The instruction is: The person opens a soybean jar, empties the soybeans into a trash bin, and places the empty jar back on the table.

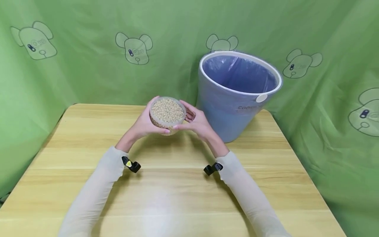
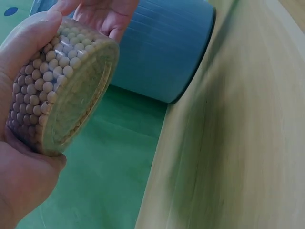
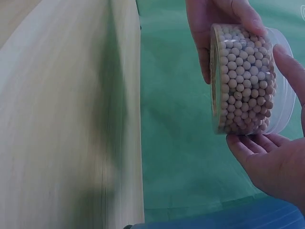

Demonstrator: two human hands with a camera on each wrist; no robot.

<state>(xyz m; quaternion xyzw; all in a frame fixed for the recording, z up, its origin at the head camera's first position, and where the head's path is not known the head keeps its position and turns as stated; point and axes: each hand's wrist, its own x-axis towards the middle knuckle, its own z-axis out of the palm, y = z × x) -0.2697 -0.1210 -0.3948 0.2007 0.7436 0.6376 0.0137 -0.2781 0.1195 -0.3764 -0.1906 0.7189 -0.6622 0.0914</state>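
Observation:
A clear round plastic tub, filled with small beige beads, is held up above the table in both hands. My left hand grips its left side, with the thumb across the front. On the other side, my right hand holds the tub between its thumb, near the rim, and its fingertips. In the left wrist view the underside of the tub shows, tilted and off the table. The beads' top surface is visible from above in the head view.
Right of the hands stands a tall blue-grey trash bin with a white rim and a plastic bag liner. The wooden table lies below. A green curtain with bear-head prints hangs behind and at the sides.

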